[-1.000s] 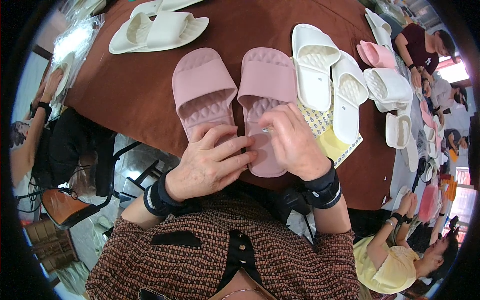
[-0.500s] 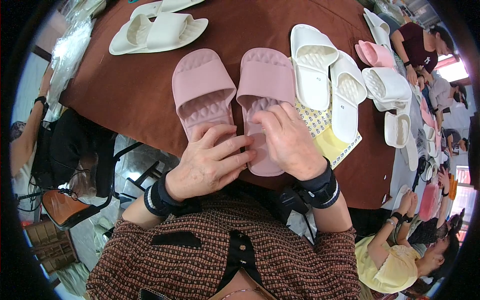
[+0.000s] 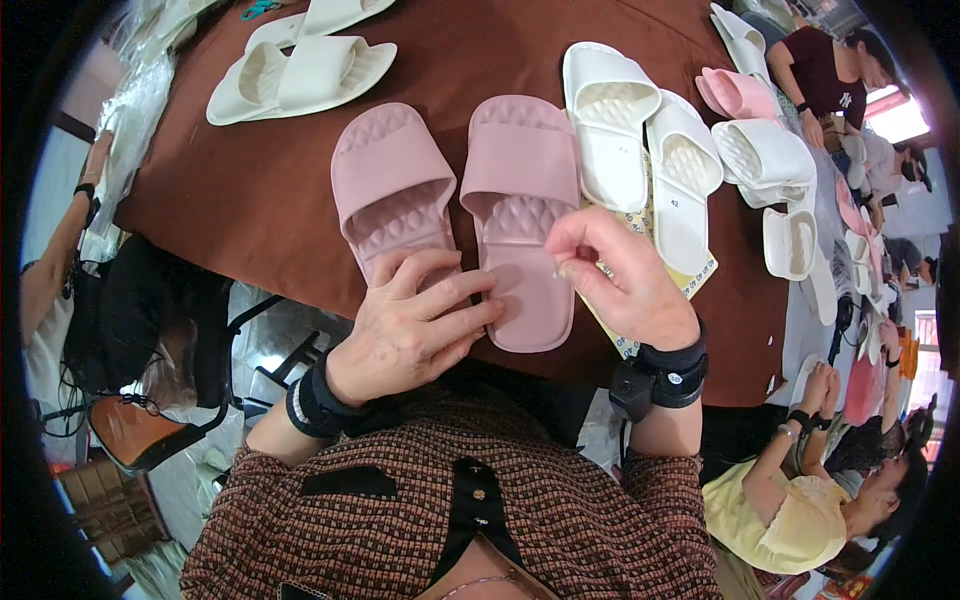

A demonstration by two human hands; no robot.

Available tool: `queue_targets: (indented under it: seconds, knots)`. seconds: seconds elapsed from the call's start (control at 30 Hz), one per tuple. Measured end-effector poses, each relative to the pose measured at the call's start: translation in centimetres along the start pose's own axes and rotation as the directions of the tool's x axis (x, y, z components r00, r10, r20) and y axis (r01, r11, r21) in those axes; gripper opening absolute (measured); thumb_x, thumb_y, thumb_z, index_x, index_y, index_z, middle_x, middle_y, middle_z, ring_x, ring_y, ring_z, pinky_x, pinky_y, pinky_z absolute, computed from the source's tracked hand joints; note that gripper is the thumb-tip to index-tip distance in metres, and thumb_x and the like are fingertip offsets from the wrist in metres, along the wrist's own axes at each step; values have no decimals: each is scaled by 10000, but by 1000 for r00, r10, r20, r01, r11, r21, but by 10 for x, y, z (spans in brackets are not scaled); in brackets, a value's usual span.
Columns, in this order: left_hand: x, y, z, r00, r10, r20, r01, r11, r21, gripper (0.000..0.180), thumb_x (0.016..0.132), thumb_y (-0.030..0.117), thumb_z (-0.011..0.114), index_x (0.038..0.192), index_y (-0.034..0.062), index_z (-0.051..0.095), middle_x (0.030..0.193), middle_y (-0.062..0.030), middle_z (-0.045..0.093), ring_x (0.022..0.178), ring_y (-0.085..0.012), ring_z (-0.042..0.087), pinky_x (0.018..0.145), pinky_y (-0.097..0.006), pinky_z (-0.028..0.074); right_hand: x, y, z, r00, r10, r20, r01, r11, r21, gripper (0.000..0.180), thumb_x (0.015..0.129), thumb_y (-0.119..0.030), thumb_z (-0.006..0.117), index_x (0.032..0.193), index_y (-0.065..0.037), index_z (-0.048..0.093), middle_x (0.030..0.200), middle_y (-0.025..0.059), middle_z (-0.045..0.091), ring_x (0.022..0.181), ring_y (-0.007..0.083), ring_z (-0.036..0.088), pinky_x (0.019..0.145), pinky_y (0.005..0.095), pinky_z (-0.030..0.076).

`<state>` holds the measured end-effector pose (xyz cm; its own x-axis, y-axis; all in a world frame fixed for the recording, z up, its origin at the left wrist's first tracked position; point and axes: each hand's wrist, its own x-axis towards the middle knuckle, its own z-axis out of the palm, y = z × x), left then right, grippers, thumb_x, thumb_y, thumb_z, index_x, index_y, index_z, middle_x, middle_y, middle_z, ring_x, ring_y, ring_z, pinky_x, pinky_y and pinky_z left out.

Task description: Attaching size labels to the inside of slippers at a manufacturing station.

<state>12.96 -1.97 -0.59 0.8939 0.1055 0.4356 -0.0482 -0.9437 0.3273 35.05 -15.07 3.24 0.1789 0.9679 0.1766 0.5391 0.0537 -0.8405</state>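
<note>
Two dusky pink slippers lie side by side in front of me, toes away: the left slipper and the right slipper. My left hand rests on the heel part of the left slipper, fingers bent and apart, their tips reaching the inner edge of the right one. Above the right slipper's outer edge, my right hand is raised with thumb and fingers pinched together. A tiny pale bit may show at its fingertips; I cannot make out what it is. Both wrists wear dark bands.
White slippers lie to the right, partly over a patterned yellow sheet. Cream slippers are at the far left on the brown cloth. More white and pink slippers line the right side, where other people sit. A chair stands at left.
My right hand has lifted off the right slipper and moved right, its fingers now pinched. My left hand stays on the left slipper. The whole view has shifted slightly.
</note>
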Motion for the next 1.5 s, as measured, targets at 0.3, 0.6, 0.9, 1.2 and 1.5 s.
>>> queue_targets:
  seconds: [0.3, 0.6, 0.9, 1.2, 1.5]
  knots:
    - [0, -1, 0, 1000, 14, 3, -14, 1000, 24, 430, 697, 170, 757, 1123, 178, 704, 1251, 19, 619, 1105, -251, 540, 921, -411, 392, 0, 6, 1, 980, -46, 193, 85, 976, -199, 139, 834, 9, 559, 963, -36, 582, 915, 135, 609, 948, 346, 587, 833, 419, 478]
    - [-1, 0, 0, 1000, -14, 17, 14, 1000, 5, 449, 664, 137, 765, 1107, 189, 715, 1249, 18, 630, 1135, -275, 542, 957, -429, 388, 2, 9, 8, 988, -55, 145, 91, 962, -257, 156, 857, -2, 553, 1002, -47, 589, 969, 135, 605, 998, 339, 580, 872, 422, 476]
    - [-1, 0, 1, 1000, -5, 10, 5, 1000, 13, 443, 669, 141, 766, 1106, 186, 715, 1245, 22, 632, 1133, -274, 543, 956, -435, 387, 2, 8, 9, 996, -19, 87, 35, 982, -185, 119, 863, -5, 554, 976, -36, 578, 922, 148, 622, 936, 353, 605, 817, 425, 491]
    - [0, 0, 0, 1000, 5, 12, -6, 1000, 20, 420, 705, 147, 758, 1121, 180, 703, 1247, 14, 620, 1126, -264, 537, 947, -422, 388, -1, 0, 3, 983, 149, 110, -151, 988, 8, 127, 832, 4, 584, 956, -20, 568, 876, 151, 621, 825, 329, 624, 725, 403, 499]
    - [8, 14, -11, 996, -28, 86, 27, 999, 17, 416, 744, 126, 756, 1151, 126, 667, 1253, -44, 606, 1152, -302, 528, 977, -462, 388, 1, 12, 11, 998, -35, 59, 43, 989, -143, 138, 837, 12, 591, 971, -22, 578, 859, 107, 614, 737, 238, 617, 673, 333, 493]
